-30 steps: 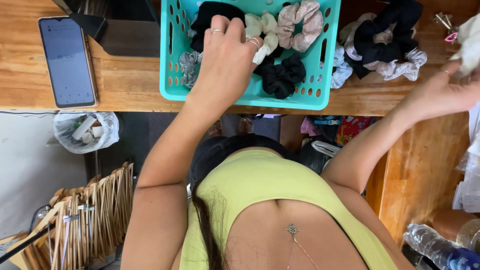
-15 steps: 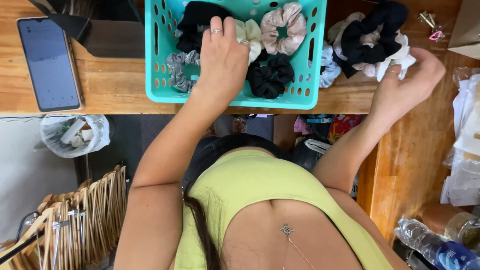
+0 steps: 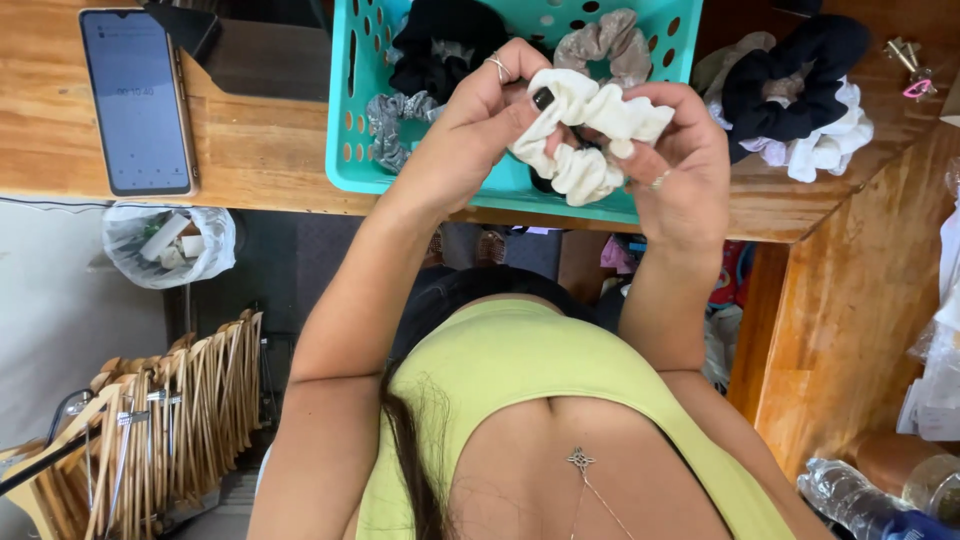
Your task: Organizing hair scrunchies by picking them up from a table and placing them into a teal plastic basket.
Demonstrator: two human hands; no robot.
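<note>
Both hands hold one cream-white ruffled fabric scrunchie (image 3: 592, 132) just above the near edge of the teal perforated plastic basket (image 3: 352, 150), which stands on the brown wooden desk (image 3: 265, 150). The left hand (image 3: 480, 125), a ring on one finger and dark polish on the thumbnail, has its grip clamped on the scrunchie's left end, thumb pressed on top. The right hand (image 3: 680, 165) closes its grip on the right end, fingers curled over the gathered cloth. Inside the basket lie a black fabric scrunchie (image 3: 440, 45), a grey patterned scrunchie (image 3: 395, 125) and a beige-grey velvet scrunchie (image 3: 605, 40). To the right of the basket, on the desk, sits a heap of loose scrunchies in black, white and tan (image 3: 795, 95), with a small pink clip (image 3: 917, 87) near the far corner. A dark smartphone with a lit screen (image 3: 135, 100) lies flat at the desk's left end, well apart from the basket. Below the desk are a clear plastic bag of rubbish (image 3: 170, 240) and a bundle of wooden clothes hangers (image 3: 150, 430).
</note>
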